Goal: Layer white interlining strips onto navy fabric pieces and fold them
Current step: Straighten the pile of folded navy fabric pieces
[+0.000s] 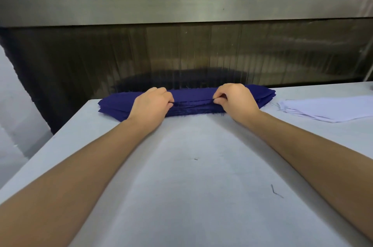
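Stack of navy fabric pieces point(191, 99) at 12 o'clock, flat along the far edge of the table point(191, 176), long side running left to right, many layers, near edges frayed. On the stack's left part, left grip point(152, 103), knuckles up, fingers curled, thumb and fingertips pinching the near edge of the upper layers. On its right part, right grip point(235, 99), likewise clenched on that same near edge, thumb against bent forefinger. Between the 2, a bare stretch of navy cloth. Both forearms bare, reaching in from 7 and 5 o'clock across the pale table top.

At 2 o'clock, near the stack's right end but not touching it, a flat pile of white interlining strips point(331, 108), edges slightly fanned. At 4 o'clock, a loose dark thread point(275, 191) on the table. Near the centre, a tiny thread point(195, 159).

Beyond the far edge, a dark, glossy ribbed panel point(181, 52). Above it at 12 o'clock, a dull metal rail point(181, 7) across the full width.
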Demonstrator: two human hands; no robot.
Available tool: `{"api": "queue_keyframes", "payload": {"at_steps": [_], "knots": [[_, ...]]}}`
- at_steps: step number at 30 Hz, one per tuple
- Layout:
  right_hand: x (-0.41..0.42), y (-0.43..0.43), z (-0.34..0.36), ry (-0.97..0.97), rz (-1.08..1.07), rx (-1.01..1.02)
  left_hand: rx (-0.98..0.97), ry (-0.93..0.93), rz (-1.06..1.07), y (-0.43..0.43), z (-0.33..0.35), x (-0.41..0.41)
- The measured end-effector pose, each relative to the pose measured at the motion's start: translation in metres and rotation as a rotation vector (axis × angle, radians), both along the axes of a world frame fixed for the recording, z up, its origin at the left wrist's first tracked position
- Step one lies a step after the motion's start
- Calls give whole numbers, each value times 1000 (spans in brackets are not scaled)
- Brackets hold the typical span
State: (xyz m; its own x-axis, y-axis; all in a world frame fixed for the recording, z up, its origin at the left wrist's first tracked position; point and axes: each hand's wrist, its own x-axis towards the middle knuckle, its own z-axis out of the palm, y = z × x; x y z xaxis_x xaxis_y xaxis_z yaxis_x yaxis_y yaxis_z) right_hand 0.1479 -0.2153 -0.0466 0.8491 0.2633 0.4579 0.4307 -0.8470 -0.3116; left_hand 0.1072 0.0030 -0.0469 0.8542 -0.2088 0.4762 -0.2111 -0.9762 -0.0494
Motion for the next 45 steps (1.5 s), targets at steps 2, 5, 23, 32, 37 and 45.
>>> {"api": "queue_keyframes", "payload": {"at_steps": [2,5,23,32,37,45], "knots": [[0,-2,0,7,48,93,-53,0,-2,-1,1,-1],[0,-4,-1,16,139,78,-113,1,-2,-1,0,-1],[15,0,12,-58,263,-534,-81,159,-146,-1,4,21],[13,5,14,64,171,-299,-104,108,-150,-4,3,21],[10,7,16,25,113,-201,-96,83,-148,-2,3,20],[13,5,10,-223,53,-117,1,-51,32,8,8,18]]}}
